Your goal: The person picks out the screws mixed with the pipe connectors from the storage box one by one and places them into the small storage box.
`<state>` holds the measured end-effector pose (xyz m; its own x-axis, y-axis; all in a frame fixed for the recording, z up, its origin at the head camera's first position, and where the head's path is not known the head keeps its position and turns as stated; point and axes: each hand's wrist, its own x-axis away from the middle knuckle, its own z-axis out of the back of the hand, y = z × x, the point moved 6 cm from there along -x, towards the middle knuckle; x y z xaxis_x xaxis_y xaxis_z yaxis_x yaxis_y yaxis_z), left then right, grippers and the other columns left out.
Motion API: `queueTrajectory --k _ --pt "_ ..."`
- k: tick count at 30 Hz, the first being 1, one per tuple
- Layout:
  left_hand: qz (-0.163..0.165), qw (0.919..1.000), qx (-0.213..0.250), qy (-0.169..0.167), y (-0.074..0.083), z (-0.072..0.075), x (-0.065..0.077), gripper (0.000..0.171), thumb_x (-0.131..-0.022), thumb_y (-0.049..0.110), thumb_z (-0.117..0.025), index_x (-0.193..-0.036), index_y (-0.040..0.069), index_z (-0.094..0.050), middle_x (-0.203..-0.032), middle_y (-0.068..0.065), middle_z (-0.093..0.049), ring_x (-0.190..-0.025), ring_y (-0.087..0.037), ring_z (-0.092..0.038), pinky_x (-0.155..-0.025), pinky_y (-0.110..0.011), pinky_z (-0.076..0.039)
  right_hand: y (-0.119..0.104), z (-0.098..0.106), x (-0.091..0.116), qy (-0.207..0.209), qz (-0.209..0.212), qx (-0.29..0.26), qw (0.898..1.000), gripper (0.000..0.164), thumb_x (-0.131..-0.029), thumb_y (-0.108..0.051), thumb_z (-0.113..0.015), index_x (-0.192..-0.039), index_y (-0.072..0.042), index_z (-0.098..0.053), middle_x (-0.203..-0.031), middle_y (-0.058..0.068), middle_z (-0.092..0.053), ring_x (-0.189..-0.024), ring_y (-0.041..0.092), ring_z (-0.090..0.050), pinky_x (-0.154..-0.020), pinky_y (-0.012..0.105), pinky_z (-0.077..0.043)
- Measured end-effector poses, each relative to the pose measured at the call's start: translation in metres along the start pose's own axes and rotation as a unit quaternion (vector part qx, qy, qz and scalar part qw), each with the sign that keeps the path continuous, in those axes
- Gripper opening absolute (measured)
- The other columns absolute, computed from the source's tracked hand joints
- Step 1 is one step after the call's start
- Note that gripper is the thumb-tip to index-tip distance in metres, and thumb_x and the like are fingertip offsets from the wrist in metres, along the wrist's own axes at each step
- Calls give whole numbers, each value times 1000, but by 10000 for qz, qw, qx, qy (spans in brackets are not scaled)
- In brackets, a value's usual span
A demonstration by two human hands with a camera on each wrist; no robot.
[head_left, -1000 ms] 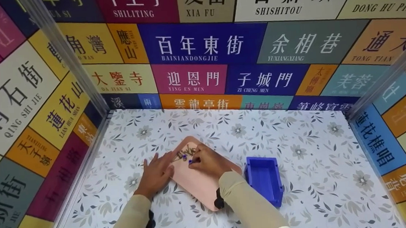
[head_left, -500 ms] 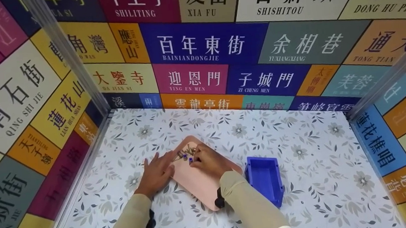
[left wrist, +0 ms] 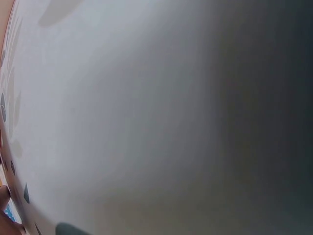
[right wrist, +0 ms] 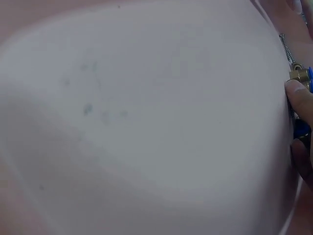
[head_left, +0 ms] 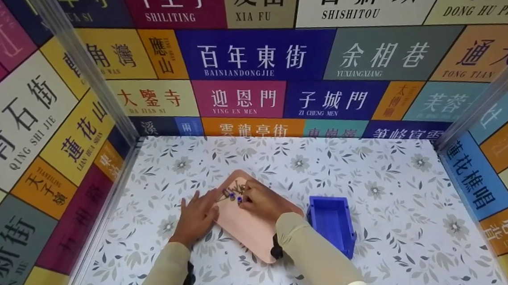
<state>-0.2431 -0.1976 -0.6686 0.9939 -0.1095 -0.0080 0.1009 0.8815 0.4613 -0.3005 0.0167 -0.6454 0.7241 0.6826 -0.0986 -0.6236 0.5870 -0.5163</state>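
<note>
A pink tray (head_left: 244, 230) lies slantwise on the table. Near its far end is a small heap of screws (head_left: 238, 189). Close to them sits a small brass fitting with a blue collar (head_left: 232, 196). My right hand (head_left: 262, 203) reaches over the tray and pinches another blue-collared brass fitting (head_left: 240, 200) between thumb and fingers. In the right wrist view, the thumb (right wrist: 299, 95) is beside a brass fitting (right wrist: 298, 75); the rest of the hand is cut off. My left hand (head_left: 195, 217) rests at the tray's left edge, fingers spread.
A blue open-topped bin (head_left: 331, 226) stands right of the tray. The table (head_left: 390, 231) has a leaf-patterned cover. Sign-printed walls (head_left: 257, 55) enclose its back and sides. The left wrist view shows mostly blurred tablecloth (left wrist: 122, 107).
Both hands stay almost where they were. The right fingertips and the pinched fitting shift only slightly; the tray and bin have not moved.
</note>
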Motion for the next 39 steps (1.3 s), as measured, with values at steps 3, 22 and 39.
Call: queueTrajectory --k 3,22,39 --pt "46 10000 -22 -7 -1 -1 0 56 -106 52 -39 -160 42 -29 -163 12 -40 -156 -36 -25 -122 -72 -5 0 0 0 -77 -30 26 10000 15 -100 -34 -67 -96 -20 -70 -102 -8 -49 -95 6 -52 -83 23 -49" --pt "-83 10000 31 -13 -4 -1 -1 56 -107 54 -36 -161 43 -26 -162 12 -41 -157 -34 -25 -122 -72 -4 -2 12 -4 185 -158 -1156 9930 16 -102 -26 -64 -102 -13 -73 -116 4 -62 -102 11 -59 -92 33 -52" --pt "153 9998 -12 -157 -4 -5 -1 57 -106 54 -37 -161 44 -24 -165 12 -35 -158 -34 -20 -123 -69 1 -5 44 10 622 -565 -858 9928 11 -101 -22 -65 -97 -12 -69 -89 -3 -71 -75 4 -61 -66 22 -52"
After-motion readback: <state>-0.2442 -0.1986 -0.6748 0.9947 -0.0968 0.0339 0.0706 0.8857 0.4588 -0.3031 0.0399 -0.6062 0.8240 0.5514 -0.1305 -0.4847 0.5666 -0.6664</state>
